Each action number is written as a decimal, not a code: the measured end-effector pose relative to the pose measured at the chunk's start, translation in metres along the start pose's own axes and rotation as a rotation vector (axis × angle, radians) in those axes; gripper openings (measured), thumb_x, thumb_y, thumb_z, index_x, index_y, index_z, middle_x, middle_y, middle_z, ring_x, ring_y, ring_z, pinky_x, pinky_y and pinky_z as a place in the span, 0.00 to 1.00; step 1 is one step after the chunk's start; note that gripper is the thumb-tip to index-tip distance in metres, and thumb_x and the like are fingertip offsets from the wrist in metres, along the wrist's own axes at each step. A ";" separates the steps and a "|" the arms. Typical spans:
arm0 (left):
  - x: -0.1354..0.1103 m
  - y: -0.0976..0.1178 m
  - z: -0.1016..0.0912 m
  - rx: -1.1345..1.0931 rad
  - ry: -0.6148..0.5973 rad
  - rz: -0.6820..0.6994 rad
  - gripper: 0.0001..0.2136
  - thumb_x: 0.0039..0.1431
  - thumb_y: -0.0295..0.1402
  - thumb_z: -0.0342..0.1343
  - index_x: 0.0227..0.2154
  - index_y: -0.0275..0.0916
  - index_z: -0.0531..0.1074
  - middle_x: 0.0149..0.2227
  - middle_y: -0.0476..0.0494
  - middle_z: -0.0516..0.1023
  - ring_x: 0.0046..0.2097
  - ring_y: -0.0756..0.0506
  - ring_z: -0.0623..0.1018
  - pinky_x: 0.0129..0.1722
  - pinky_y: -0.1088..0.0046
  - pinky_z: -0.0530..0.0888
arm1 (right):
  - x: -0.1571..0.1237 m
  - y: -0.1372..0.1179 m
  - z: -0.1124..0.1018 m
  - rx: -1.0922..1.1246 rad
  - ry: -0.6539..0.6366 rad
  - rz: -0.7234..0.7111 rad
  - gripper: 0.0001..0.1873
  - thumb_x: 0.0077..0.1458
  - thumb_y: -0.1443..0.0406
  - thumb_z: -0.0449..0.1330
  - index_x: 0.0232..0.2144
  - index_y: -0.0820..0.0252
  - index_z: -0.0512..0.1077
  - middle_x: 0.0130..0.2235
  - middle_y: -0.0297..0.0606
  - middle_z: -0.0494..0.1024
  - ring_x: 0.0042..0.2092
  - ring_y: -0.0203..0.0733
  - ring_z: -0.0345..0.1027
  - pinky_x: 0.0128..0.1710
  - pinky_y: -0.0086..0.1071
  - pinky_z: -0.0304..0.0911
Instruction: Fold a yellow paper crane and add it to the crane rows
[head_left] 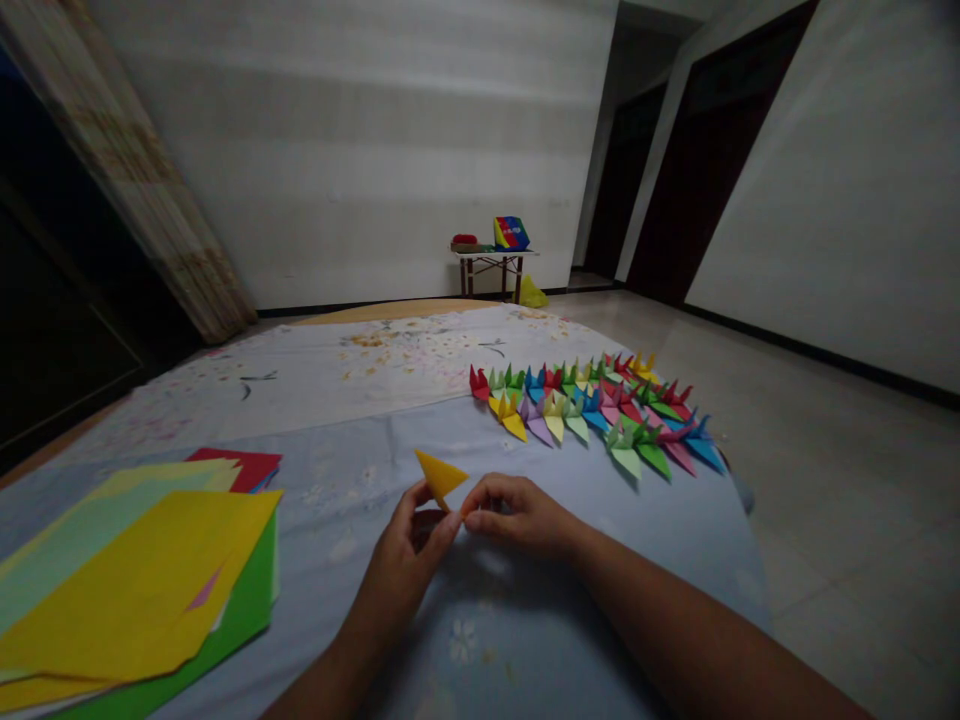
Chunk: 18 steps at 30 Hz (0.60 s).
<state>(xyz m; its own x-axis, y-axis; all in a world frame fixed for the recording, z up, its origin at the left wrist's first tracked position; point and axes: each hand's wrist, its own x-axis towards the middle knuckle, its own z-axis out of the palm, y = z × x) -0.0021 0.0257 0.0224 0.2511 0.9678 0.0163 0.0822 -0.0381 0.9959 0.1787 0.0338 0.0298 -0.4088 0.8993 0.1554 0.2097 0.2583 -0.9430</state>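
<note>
A partly folded yellow origami paper [441, 474] is held above the blue cloth, with one pointed flap sticking up. My left hand [415, 540] pinches it from the left, thumb and fingers closed on its lower part. From the right, my right hand [517, 512] pinches the paper's lower end, its fingertips close to my left thumb. The fingertips hide the pinched fold. Beyond my right hand stand rows of folded paper cranes [581, 405] in red, yellow, green, blue, pink and purple.
Loose coloured paper sheets [142, 570] lie in a pile at the left, yellow on top. A floral cloth [337, 360] covers the table. Against the far wall a small table [491, 254] carries a colourful bag [511, 233] and a red item [465, 239].
</note>
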 end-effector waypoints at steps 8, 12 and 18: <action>-0.002 0.002 0.000 0.011 -0.013 0.007 0.25 0.52 0.41 0.55 0.50 0.36 0.59 0.44 0.37 0.74 0.44 0.40 0.75 0.44 0.61 0.71 | 0.002 0.007 0.001 0.257 -0.041 0.109 0.22 0.43 0.50 0.62 0.30 0.64 0.70 0.23 0.30 0.66 0.24 0.29 0.56 0.24 0.25 0.51; -0.001 0.001 0.000 0.020 0.008 0.022 0.24 0.51 0.41 0.56 0.49 0.36 0.61 0.46 0.36 0.73 0.43 0.40 0.75 0.43 0.61 0.71 | 0.002 0.007 0.002 0.361 -0.045 0.146 0.22 0.40 0.50 0.64 0.29 0.64 0.70 0.24 0.30 0.68 0.24 0.29 0.58 0.25 0.25 0.52; -0.001 0.000 0.000 0.005 -0.004 0.026 0.23 0.52 0.41 0.55 0.49 0.37 0.60 0.49 0.36 0.70 0.45 0.41 0.74 0.45 0.61 0.71 | 0.003 0.010 0.002 0.385 -0.004 0.143 0.21 0.41 0.52 0.64 0.29 0.65 0.70 0.25 0.32 0.71 0.25 0.29 0.61 0.27 0.26 0.55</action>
<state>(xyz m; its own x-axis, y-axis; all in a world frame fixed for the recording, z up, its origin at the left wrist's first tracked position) -0.0024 0.0250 0.0228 0.2568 0.9656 0.0414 0.0804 -0.0640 0.9947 0.1776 0.0381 0.0198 -0.4031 0.9150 0.0139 -0.0822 -0.0211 -0.9964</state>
